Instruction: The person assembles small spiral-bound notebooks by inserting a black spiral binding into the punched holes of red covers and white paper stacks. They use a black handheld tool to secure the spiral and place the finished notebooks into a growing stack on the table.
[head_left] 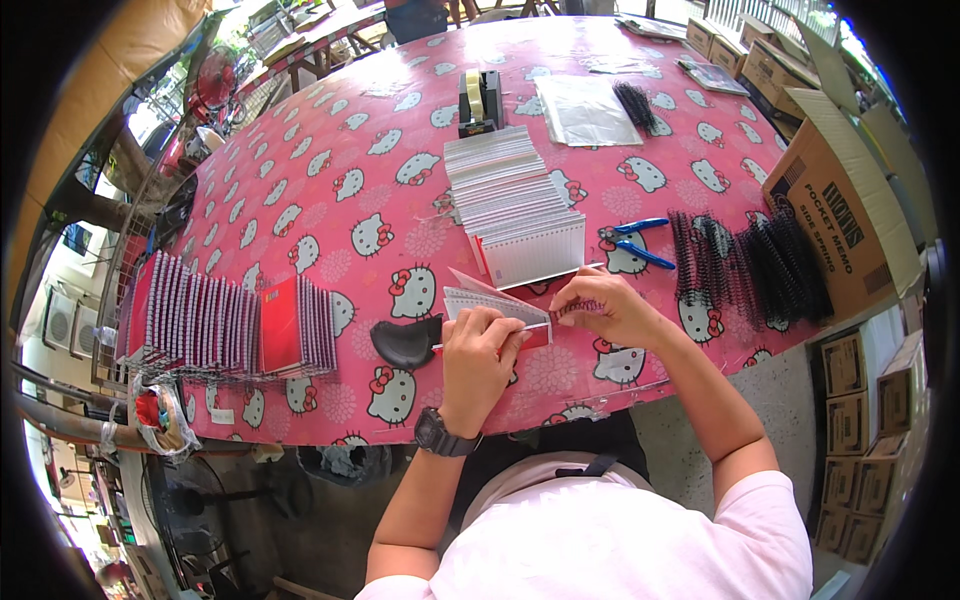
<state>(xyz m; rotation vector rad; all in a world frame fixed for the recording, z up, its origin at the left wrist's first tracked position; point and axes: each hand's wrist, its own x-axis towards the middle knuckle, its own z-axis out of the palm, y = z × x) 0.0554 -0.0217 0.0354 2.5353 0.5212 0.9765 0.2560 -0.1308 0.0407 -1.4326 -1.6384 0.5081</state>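
My left hand (482,352) is closed on a small notebook (478,297) with punched white pages and a red cover, its leaves fanned partly apart. At the notebook's right end my right hand (612,308) pinches a dark spiral binding coil (580,306); how far the coil runs through the holes is hidden by the fingers. Just beyond both hands stands a long row of punched page blocks (515,195). Blue-handled pliers (645,255) lie to the right of that row. A black scoop-shaped tray (403,343) sits left of my left hand.
Spiral-bound notebooks (190,315) stand at the left, beside more with red covers (282,325). Black coils (780,265) are heaped at the right, near an open carton (835,205). A tape dispenser (480,108) and clear plastic bags (582,110) lie farther back on the pink tablecloth (330,270).
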